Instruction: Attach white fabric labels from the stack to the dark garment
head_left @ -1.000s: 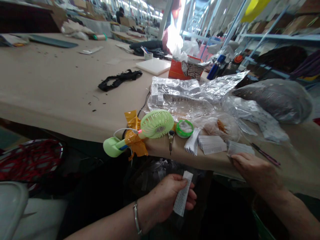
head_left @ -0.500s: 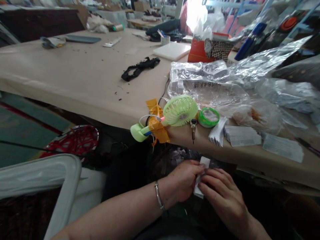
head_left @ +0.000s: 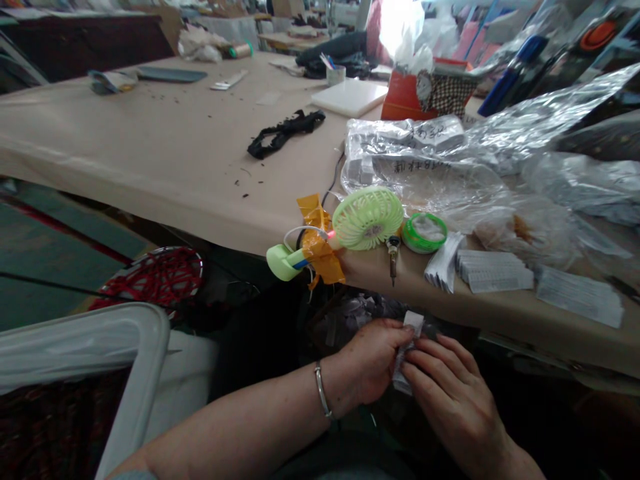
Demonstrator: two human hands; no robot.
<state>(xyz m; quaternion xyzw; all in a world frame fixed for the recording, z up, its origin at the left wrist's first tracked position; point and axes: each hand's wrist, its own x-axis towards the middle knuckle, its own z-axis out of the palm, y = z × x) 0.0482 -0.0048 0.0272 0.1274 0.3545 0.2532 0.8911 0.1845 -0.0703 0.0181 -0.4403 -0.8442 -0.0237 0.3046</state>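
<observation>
Between my two hands, just below the table's front edge, is a small stack of white printed labels (head_left: 413,321). My left hand (head_left: 373,357), with a silver bangle at the wrist, is closed round the stack, its thumb on top. The fingers of my right hand (head_left: 450,387) are bent over the stack's right side and press on it. Up on the table edge lie more label stacks: a fanned bundle (head_left: 444,263), a grey-white stack (head_left: 495,271) and a spread stack (head_left: 580,297) farther right.
A green fan (head_left: 367,219) is taped to the table edge, beside a pen-like tool (head_left: 393,260) and a green round tub (head_left: 424,233). Clear plastic bags (head_left: 430,177) lie behind. A black strip of cloth (head_left: 285,133) rests mid-table. Lower left stands a white bin (head_left: 163,333).
The whole view has shifted slightly, so the table things sit a little farther right. Both hands stay on the label stack, with the right fingers slightly moved.
</observation>
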